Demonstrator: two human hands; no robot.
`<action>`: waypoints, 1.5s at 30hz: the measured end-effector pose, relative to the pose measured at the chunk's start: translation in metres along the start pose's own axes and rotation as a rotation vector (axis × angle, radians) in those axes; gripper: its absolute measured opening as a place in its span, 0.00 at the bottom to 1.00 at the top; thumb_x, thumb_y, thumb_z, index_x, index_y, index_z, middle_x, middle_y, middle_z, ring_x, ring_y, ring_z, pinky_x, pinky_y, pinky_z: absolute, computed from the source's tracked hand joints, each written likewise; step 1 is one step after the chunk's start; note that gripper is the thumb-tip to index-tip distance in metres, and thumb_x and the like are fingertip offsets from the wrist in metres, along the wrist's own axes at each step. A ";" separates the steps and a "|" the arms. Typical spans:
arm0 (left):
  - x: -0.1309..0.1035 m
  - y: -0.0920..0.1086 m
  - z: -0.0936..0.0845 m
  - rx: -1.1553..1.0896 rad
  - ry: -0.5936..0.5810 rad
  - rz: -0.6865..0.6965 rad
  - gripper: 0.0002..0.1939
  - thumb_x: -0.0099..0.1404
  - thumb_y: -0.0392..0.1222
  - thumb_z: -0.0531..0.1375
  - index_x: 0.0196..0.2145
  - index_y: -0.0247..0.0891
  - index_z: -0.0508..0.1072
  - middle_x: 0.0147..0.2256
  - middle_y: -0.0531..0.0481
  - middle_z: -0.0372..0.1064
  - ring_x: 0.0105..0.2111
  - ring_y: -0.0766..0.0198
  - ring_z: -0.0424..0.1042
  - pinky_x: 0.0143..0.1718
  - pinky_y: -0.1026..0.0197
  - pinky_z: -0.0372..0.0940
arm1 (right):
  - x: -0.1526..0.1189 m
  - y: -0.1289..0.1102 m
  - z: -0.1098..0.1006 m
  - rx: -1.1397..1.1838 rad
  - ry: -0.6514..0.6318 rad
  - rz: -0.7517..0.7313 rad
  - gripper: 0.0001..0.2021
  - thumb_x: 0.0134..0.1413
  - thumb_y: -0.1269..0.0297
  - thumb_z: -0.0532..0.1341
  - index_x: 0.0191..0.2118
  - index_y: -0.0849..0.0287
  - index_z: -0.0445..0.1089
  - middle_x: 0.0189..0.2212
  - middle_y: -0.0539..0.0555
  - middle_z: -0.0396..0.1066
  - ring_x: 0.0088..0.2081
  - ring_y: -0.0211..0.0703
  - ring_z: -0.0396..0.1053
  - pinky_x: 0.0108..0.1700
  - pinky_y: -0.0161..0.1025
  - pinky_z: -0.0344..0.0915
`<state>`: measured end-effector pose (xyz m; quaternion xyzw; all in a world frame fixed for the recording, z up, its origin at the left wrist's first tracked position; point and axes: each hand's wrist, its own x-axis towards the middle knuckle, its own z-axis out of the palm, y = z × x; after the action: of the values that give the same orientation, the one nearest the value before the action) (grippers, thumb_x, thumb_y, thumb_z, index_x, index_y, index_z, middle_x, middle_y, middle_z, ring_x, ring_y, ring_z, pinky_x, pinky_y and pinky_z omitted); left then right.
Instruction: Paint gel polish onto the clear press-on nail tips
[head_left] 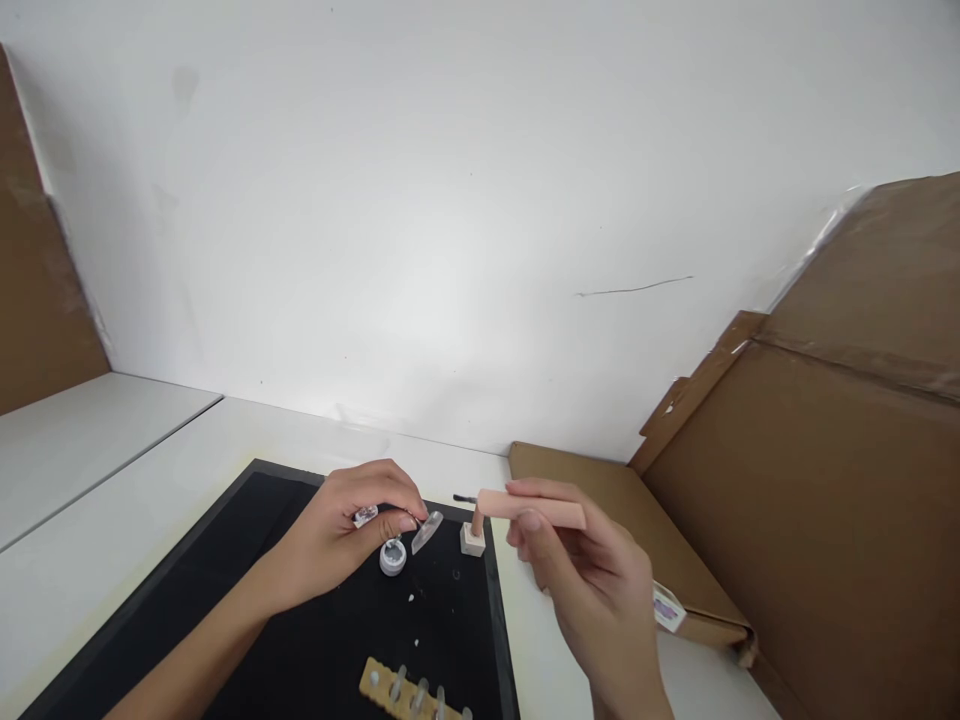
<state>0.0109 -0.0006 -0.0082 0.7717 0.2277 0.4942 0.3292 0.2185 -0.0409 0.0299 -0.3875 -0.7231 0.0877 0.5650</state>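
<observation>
My left hand (367,520) is closed in a pinch on the near end of a clear false nail (427,532), which tilts up over a black mat. In my right hand (589,570) is a pale pink nail polish brush (532,508), gripped by its long cap. Its dark bristles point left toward the false nail, apart from it. Below the brush, a small nail polish bottle (472,541) stands at the mat's right edge. A small round jar (392,557) with greyish contents sits just under my left hand, and another small clear item (365,516) is partly hidden behind the fingers.
A yellowish stand (382,690) holds several clear false nails at the bottom of the black mat (300,650). White crumbs lie on the mat. A flat cardboard box (600,480) and a small white box (667,607) are at right. Cardboard panels and a white wall surround the table.
</observation>
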 end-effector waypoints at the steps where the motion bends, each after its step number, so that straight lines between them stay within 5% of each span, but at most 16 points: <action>1: 0.000 -0.001 0.000 0.012 -0.003 0.005 0.07 0.65 0.36 0.56 0.33 0.39 0.75 0.32 0.48 0.70 0.32 0.66 0.69 0.33 0.65 0.62 | 0.000 -0.002 -0.001 0.028 -0.029 -0.009 0.07 0.57 0.67 0.59 0.31 0.55 0.74 0.29 0.52 0.76 0.21 0.37 0.69 0.23 0.34 0.66; 7: 0.003 -0.001 0.002 0.051 -0.036 0.022 0.08 0.65 0.35 0.55 0.34 0.38 0.75 0.32 0.48 0.70 0.33 0.65 0.69 0.34 0.64 0.62 | 0.001 -0.012 -0.001 0.064 -0.252 -0.047 0.04 0.52 0.69 0.62 0.35 0.55 0.73 0.27 0.51 0.78 0.22 0.38 0.71 0.22 0.33 0.66; 15: 0.004 -0.001 0.008 -0.070 -0.044 -0.006 0.09 0.65 0.37 0.56 0.34 0.39 0.76 0.31 0.47 0.72 0.31 0.65 0.69 0.32 0.64 0.63 | 0.007 0.003 -0.012 -0.133 0.009 0.032 0.07 0.56 0.66 0.59 0.31 0.56 0.75 0.30 0.53 0.76 0.20 0.35 0.65 0.21 0.34 0.64; 25: -0.004 -0.007 0.024 -0.353 0.042 -0.198 0.06 0.59 0.42 0.62 0.32 0.39 0.79 0.29 0.49 0.70 0.29 0.66 0.68 0.31 0.63 0.63 | -0.003 -0.003 -0.019 -0.095 0.053 -0.012 0.05 0.54 0.69 0.61 0.32 0.54 0.75 0.29 0.50 0.75 0.21 0.35 0.65 0.22 0.34 0.63; 31: -0.010 -0.016 0.038 -0.495 0.142 -0.441 0.08 0.54 0.44 0.66 0.30 0.38 0.78 0.27 0.52 0.68 0.29 0.68 0.65 0.32 0.64 0.60 | -0.006 -0.006 -0.028 -0.118 0.113 0.008 0.05 0.55 0.68 0.60 0.32 0.53 0.74 0.25 0.50 0.74 0.22 0.38 0.64 0.26 0.37 0.65; 45: -0.079 -0.075 0.050 -0.503 0.126 -0.807 0.14 0.50 0.47 0.68 0.31 0.34 0.78 0.25 0.52 0.69 0.26 0.68 0.64 0.32 0.63 0.60 | -0.001 -0.003 -0.032 -0.112 0.025 -0.007 0.07 0.56 0.68 0.60 0.30 0.53 0.74 0.26 0.49 0.75 0.20 0.35 0.65 0.23 0.35 0.63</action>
<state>0.0223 -0.0173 -0.1263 0.4866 0.4018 0.4129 0.6568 0.2454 -0.0540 0.0418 -0.4170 -0.7212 0.0402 0.5517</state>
